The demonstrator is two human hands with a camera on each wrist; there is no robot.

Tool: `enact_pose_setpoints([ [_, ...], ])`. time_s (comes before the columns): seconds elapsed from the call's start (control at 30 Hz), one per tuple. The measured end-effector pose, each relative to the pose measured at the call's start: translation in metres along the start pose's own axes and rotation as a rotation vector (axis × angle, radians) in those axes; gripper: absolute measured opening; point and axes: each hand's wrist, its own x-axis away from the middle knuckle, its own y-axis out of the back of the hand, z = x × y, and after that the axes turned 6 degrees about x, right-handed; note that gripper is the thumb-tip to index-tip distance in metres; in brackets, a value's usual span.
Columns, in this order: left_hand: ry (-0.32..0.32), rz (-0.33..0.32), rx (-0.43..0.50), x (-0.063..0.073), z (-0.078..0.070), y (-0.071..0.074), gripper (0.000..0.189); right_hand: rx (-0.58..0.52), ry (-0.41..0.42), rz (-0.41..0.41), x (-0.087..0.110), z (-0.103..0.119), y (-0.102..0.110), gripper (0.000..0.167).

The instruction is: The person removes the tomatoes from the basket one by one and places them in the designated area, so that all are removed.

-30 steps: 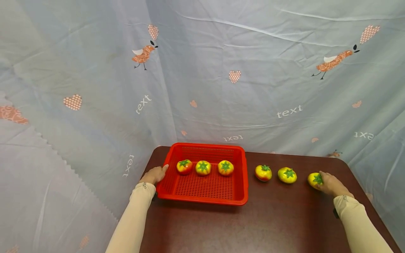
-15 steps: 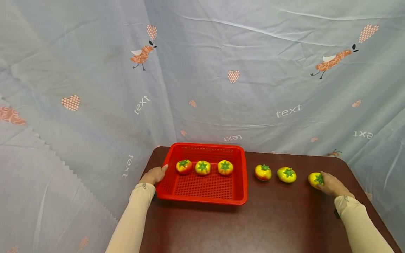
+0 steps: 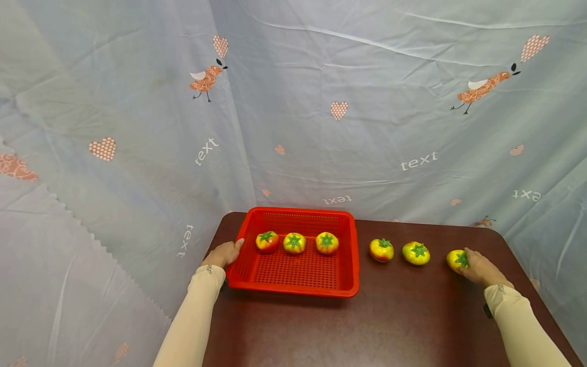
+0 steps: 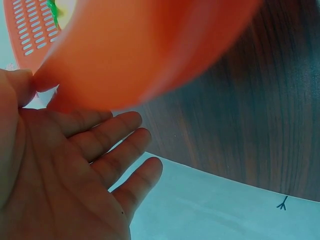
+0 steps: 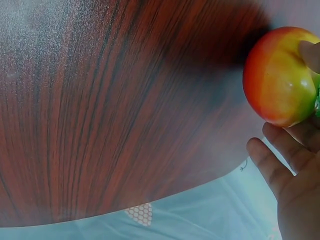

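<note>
On the left, my left hand (image 3: pixel 223 253) holds the side rim of a red plastic basket (image 3: pixel 293 293). In the left wrist view, the thumb is at the basket's rim (image 4: pixel 125 60), with the fingers below its outer side. Three yellow-red toy tomatoes with green leafy tops sit in a row inside, among them a middle one (image 3: pixel 294 243). At the far right, my right hand (image 3: pixel 481 268) grips another toy tomato (image 3: pixel 456 260) on the table. The right wrist view shows the thumb on this tomato (image 5: pixel 275 80) and the fingers along its lower side.
Between the basket and my right hand, two more toy tomatoes lie on the table, a redder one (image 3: pixel 381 251) and a yellower one (image 3: pixel 416 254). The dark brown wooden table (image 3: pixel 367 331) ends against a pale blue patterned curtain (image 3: pixel 302 127) behind and at the sides.
</note>
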Motion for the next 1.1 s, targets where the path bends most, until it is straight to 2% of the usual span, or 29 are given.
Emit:
enact_pose_setpoints([
  [0.5,-0.027,-0.016,-0.04,-0.001,0.001,-0.001,0.063,0.006,-0.047,0.043,-0.003,-0.002,-0.003,0.075],
  [0.73,-0.031,-0.016,-0.029,0.0,0.0,0.0,0.063,0.026,-0.015,-0.02,-0.001,-0.002,-0.001,0.072],
  [1.1,-0.021,-0.013,-0.026,0.001,-0.001,0.001,0.063,0.044,0.011,-0.035,-0.002,0.001,0.008,0.073],
])
